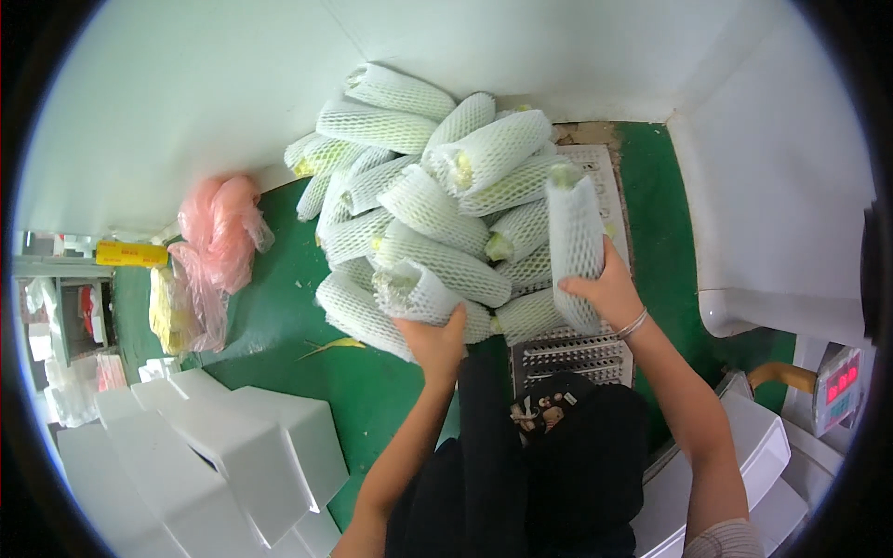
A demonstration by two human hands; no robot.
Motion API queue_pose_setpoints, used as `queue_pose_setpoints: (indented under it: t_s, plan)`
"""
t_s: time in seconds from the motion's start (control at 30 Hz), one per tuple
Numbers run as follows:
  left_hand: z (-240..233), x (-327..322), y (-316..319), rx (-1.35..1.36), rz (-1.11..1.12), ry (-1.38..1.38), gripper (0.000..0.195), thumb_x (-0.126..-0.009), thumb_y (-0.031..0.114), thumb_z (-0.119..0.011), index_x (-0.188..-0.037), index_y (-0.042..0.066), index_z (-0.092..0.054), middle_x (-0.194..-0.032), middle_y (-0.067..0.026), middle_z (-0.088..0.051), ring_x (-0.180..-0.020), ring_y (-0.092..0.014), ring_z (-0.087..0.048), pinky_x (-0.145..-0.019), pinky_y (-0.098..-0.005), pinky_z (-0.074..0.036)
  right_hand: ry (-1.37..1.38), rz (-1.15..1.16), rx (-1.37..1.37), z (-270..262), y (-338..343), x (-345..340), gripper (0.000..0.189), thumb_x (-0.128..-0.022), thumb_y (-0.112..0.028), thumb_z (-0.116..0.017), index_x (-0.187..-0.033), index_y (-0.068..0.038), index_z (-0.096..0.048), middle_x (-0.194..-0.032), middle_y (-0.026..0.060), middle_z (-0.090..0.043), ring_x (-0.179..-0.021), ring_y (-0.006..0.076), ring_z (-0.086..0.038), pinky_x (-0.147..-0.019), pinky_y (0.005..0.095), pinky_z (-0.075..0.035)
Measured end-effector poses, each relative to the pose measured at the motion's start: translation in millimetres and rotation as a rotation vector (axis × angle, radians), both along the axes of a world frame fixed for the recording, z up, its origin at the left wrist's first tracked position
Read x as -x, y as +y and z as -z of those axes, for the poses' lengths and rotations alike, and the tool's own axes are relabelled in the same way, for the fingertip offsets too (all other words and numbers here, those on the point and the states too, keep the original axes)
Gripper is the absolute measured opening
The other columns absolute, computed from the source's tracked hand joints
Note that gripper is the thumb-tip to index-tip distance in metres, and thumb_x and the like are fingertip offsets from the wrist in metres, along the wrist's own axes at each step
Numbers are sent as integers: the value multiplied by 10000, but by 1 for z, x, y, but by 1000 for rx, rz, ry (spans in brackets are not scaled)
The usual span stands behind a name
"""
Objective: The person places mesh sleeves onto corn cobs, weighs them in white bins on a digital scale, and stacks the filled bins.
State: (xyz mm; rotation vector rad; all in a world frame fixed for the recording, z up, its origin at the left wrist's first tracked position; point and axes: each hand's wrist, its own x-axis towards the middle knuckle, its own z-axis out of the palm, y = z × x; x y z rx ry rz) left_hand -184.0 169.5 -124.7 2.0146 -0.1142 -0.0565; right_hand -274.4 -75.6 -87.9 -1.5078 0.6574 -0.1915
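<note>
My left hand [432,342] grips a pale green vegetable in a white foam net sleeve [425,293] at the near edge of a heap. With my right hand [605,286] I hold another foam-sleeved vegetable [578,244], roughly upright in the picture, at the heap's right side. Many more sleeved vegetables [436,209] lie piled in several directions against the white wall, their leafy or cut ends showing at some sleeve openings. Part of the heap rests over a perforated metal drain grate [573,359].
White foam boxes [258,453] stand at lower left, others [746,446] at lower right beside a scale with a lit red display [841,382]. Pink plastic bags [220,237] and a yellow roll [132,254] lie left. A yellowed leaf [342,343] is on the green floor [279,376].
</note>
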Motion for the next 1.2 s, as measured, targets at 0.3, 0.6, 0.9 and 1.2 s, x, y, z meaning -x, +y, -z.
queue_pose_setpoints:
  t_s: [0.3,0.6,0.9,1.2]
  plan:
    - [-152,-77,-138,-87,547,-668,447,-674,104,-730,-1073,-17,-566,-1109,-206,-519,-1057,-364,-505,-906,-406,-417,173,334,-614,16,-26,32,470,-702,-97,-711,-1115,23,-521,-1010,121,-606,-907,258,-608,-788,409,-502]
    - [-104,-175,-242,-902,1034,157,730,-587,388,-773,-1163,-20,-590,-1114,-191,-624,-1000,-290,-609,-844,-356,-492,-161,350,-1236,27,-20,-20,393,-764,-175,-671,-1112,-53,-535,-994,85,-612,-950,253,-608,-856,455,-505]
    - [-135,-106,-232,-397,964,643,587,-733,209,-721,-1228,-8,-493,-1104,-122,-599,-986,-217,-588,-830,-352,-497,-461,392,-1098,14,-20,-2,470,-716,-103,-678,-1158,-47,-530,-1064,73,-601,-987,219,-582,-865,377,-477]
    - [-197,111,-265,233,1587,988,691,-747,277,-653,-1320,-27,-415,-1254,-166,-546,-1066,-271,-577,-880,-405,-485,-222,939,-148,-210,7,268,750,-666,-83,-759,-1318,27,-406,-1191,69,-551,-1105,152,-500,-977,312,-383]
